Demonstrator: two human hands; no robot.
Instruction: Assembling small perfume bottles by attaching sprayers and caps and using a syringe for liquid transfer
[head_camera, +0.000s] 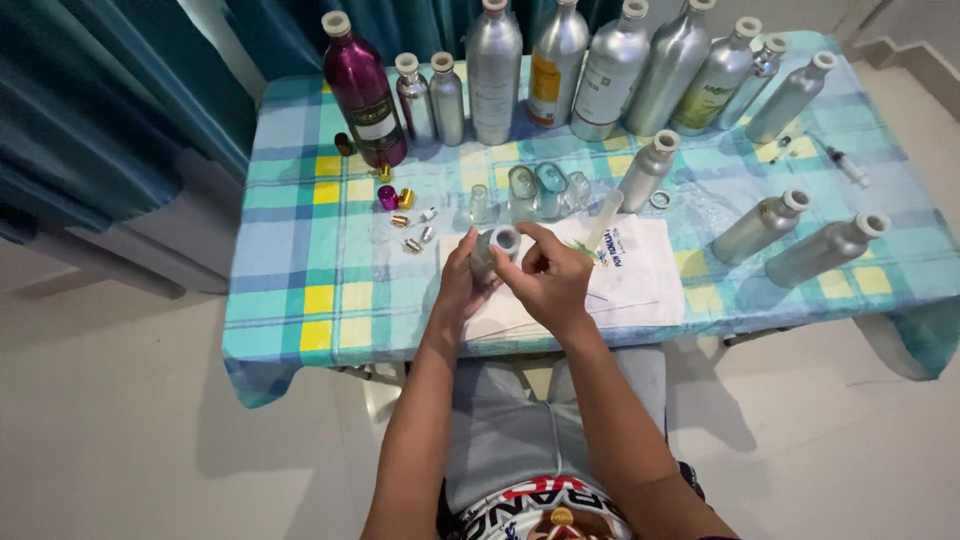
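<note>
**Centrally held: one small silver bottle, with surrounding stock on a checked table**

Item 1. Small silver bottle, white-rimmed mouth tilted toward the camera, held above the near edge of the table, over a white cloth.

Item 2. Left hand, fingers curled around the bottle's body from the left, closed on it.

Item 3. Right hand, fingers bent, fingertips meeting at the bottle's mouth; whether anything small is pinched between them cannot be told.

Item 4. White cloth, flat on the table beneath and to the right of the hands, printed at its upper edge. A pale slim tube lies across its top edge.

Item 5. Small clear glass vials, a cluster standing just beyond the hands.

Item 6. Small caps, gold and magenta, with a few tiny sprayer parts, scattered left of the vials.

Item 7. Tall magenta bottle, far left of the back row, labelled.

Item 8. Row of silver bottles, various heights, white caps, lined along the table's far edge.

Item 9. Three more silver bottles, leaning or lying to the right, well apart from the hands.

Item 10. Table, covered in a blue, teal and yellow checked cloth; teal curtain behind at left.
</note>
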